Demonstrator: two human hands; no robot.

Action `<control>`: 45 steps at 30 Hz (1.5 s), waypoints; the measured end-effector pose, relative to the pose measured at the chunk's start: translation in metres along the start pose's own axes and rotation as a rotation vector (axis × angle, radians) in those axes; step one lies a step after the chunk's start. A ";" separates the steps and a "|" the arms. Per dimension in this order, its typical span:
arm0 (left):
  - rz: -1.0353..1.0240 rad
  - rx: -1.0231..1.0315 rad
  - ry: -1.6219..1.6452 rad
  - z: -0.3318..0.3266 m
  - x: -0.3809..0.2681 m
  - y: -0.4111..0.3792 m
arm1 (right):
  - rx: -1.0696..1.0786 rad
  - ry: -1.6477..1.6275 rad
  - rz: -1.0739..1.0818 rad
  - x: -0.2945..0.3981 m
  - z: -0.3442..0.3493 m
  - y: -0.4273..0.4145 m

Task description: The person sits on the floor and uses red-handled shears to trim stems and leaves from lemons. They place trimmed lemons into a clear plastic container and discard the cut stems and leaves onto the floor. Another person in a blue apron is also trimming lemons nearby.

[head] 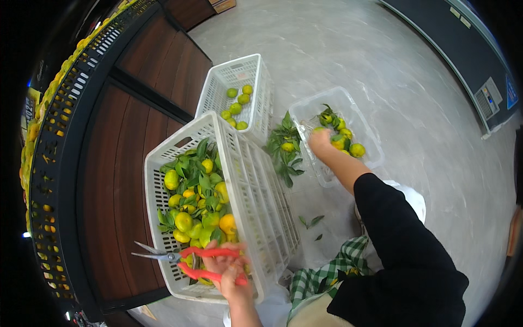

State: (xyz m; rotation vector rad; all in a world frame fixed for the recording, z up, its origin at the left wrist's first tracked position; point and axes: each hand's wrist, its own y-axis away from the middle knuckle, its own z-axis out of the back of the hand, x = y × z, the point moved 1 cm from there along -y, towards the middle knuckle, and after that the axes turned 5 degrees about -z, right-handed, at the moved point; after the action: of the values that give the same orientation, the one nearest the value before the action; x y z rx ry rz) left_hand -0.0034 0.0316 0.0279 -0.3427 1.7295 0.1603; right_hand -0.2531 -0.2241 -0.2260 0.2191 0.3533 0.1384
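My left hand [226, 265] grips red-handled pruning shears [173, 256], their blades spread apart, over the near white plastic crate [261, 196]. Heaped in that crate are green-yellow mandarins [184, 222] with leaves and stems. Stretched forward, my right hand [320, 141] is over the left side of a translucent plastic bin [374, 151]. Its fingers are closed around a green mandarin [318, 129], mostly hidden by the hand. Several more mandarins [357, 150] lie in the bin, some with leaves attached.
Beyond the near crate stands a second white crate [265, 90] holding several green mandarins [235, 108]. A pile of cut leaves [282, 141] with a mandarin lies on the grey floor [327, 45]. Left is a wood-panelled fruit stand [135, 171]; a dark cabinet [453, 53] stands at the far right.
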 end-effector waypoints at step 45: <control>0.004 0.023 -0.201 -0.006 -0.004 0.003 | -0.259 -0.521 0.400 0.011 0.040 -0.081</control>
State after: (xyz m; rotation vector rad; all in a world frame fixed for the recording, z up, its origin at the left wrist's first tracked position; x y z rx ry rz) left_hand -0.0098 0.0333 0.0329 -0.2960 1.5323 0.1722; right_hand -0.2211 -0.3083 -0.2122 0.0611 -0.2317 0.5064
